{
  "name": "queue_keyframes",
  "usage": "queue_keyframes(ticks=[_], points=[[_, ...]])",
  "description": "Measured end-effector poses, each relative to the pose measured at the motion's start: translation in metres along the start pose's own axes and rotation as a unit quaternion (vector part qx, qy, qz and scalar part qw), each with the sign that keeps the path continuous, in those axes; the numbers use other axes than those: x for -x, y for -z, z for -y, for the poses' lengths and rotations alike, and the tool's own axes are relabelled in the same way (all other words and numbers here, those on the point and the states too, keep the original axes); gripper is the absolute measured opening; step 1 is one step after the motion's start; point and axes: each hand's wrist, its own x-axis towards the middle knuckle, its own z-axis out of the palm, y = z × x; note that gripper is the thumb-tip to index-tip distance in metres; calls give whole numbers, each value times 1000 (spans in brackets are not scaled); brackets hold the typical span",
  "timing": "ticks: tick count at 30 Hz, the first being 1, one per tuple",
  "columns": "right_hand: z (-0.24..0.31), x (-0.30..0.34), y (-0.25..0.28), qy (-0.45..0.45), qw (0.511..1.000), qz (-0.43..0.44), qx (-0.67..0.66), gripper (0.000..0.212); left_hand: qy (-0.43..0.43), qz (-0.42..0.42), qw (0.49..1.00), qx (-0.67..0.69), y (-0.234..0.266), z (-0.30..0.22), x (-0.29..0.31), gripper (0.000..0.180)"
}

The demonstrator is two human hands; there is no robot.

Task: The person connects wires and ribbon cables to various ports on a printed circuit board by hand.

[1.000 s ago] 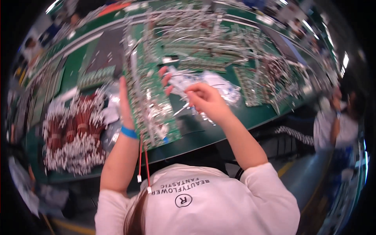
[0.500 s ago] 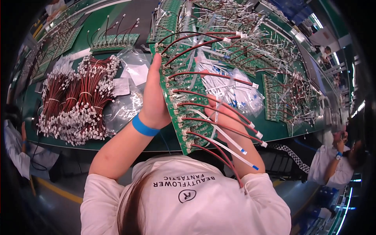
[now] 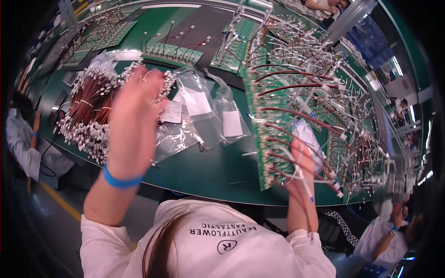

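Note:
My right hand (image 3: 302, 160) grips a long green circuit board panel (image 3: 260, 153) from its right side and holds it on edge over the table. Several red-and-black wire leads with white connectors stick out from the panel to the right, and a white flat cable with a blue end hangs near my wrist. My left hand (image 3: 136, 104), smeared by motion, is over bundles of red-and-black connector wires (image 3: 88, 102) and hides part of them. Whether its fingers hold anything cannot be made out. Behind my right hand lies a bag of white flat cables (image 3: 307, 134).
Clear plastic bags (image 3: 211, 132) with paper labels lie mid-table. More wired boards (image 3: 171, 55) lie at the back, and a dense heap of them (image 3: 306, 55) fills the right side. People sit at left (image 3: 18, 143), right (image 3: 384, 236) and across (image 3: 327, 5).
My left hand has let go of the panel and moved left to the wire bundles. The panel, in my right hand, has shifted right in the picture, and the whole view has turned a little.

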Motion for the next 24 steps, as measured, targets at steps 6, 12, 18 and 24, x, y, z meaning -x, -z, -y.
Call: queue_keyframes(ticks=[6, 12, 18, 24], points=[[46, -42, -39, 13, 999, -30, 35, 34, 139, -170, 972, -86, 20, 2, -133, 44], [104, -82, -55, 77, 993, -68, -66, 23, 184, -229, 953, -77, -9, 47, -214, 58], [118, -135, -68, 52, 994, -34, -86, 17, 216, -334, 913, -89, 12, 88, -279, 33], [106, -227, -118, -48, 999, -7, -19, 23, 389, -448, 734, -331, 93, 153, -347, 39]])
